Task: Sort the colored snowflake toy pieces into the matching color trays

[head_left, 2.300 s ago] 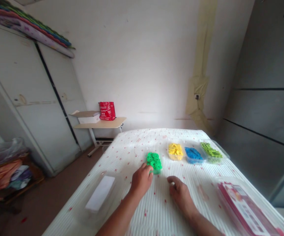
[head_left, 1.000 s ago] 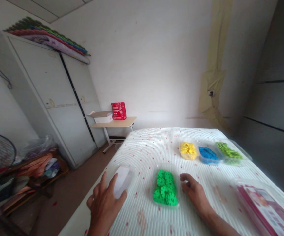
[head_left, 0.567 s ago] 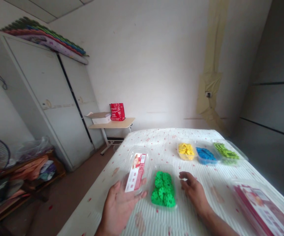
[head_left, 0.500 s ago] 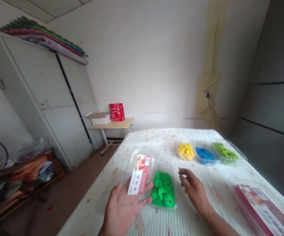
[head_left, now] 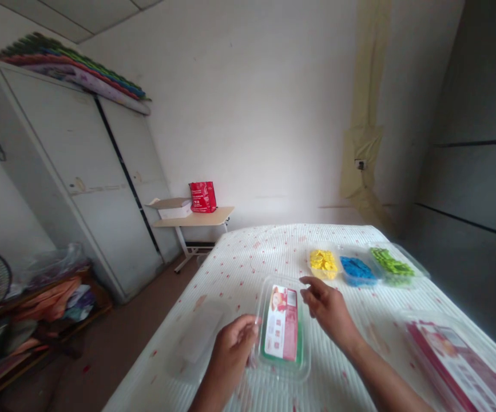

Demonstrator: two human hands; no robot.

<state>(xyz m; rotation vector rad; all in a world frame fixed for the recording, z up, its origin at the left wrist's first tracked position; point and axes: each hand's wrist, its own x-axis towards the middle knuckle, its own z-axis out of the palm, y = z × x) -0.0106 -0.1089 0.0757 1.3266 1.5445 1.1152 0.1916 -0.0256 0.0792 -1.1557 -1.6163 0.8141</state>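
A clear plastic lid point(head_left: 293, 323) with a red and white label lies over a clear container of green snowflake-shaped plastic pieces point(head_left: 301, 343), whose green shows around the label. My left hand point(head_left: 234, 343) is closed, its thumb and fingers pinching the lid's left edge. At the upper right edge, my right hand point(head_left: 327, 306) has curled fingers, with the tips against the lid's rim. Left of my left hand rests another see-through plastic piece point(head_left: 200, 337), its exact shape hard to make out.
Farther back on the patterned tablecloth point(head_left: 265, 246) stand clear tubs of yellow pieces point(head_left: 324, 262), blue pieces point(head_left: 358, 270) and light green pieces point(head_left: 391, 262). Stacked labelled lids point(head_left: 457, 360) lie at the right. A side table point(head_left: 213, 216) holds a red bag point(head_left: 203, 197).
The lid has moved right and down from my left palm onto the green pieces' container. My left hand has turned over and grips its edge; my right hand has shifted slightly left and away from me.
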